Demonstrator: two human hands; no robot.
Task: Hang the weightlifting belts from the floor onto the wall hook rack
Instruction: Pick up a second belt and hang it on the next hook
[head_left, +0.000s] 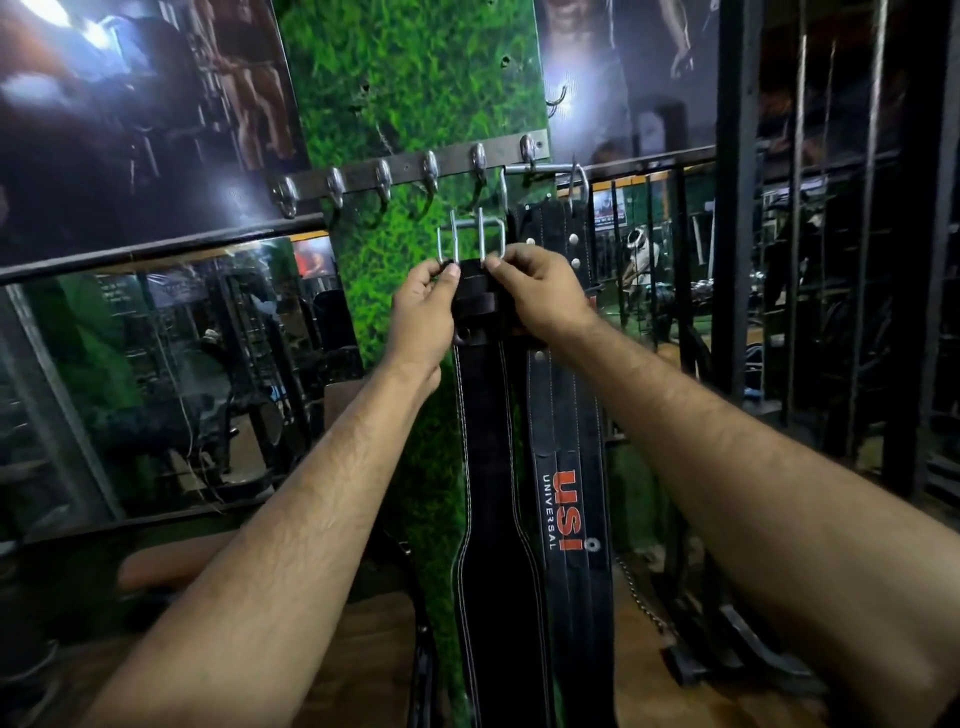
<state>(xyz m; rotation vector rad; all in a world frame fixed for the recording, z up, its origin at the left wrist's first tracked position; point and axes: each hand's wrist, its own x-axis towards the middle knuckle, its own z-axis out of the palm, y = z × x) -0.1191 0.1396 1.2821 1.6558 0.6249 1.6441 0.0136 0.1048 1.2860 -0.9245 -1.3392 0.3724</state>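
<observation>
A black weightlifting belt with white stitching hangs straight down from my two hands. My left hand and my right hand pinch its top end on either side, just under its silver buckle. The buckle stands a little below the hooks of the metal hook rack on the green grass-patterned wall panel, not touching any hook. To the right, a second black belt with red USI lettering hangs from the rack's right end by its buckle.
Several bare hooks line the rack to the left. A mirror covers the wall at left. Black gym machine frames and a chain stand at right. Wooden floor lies below.
</observation>
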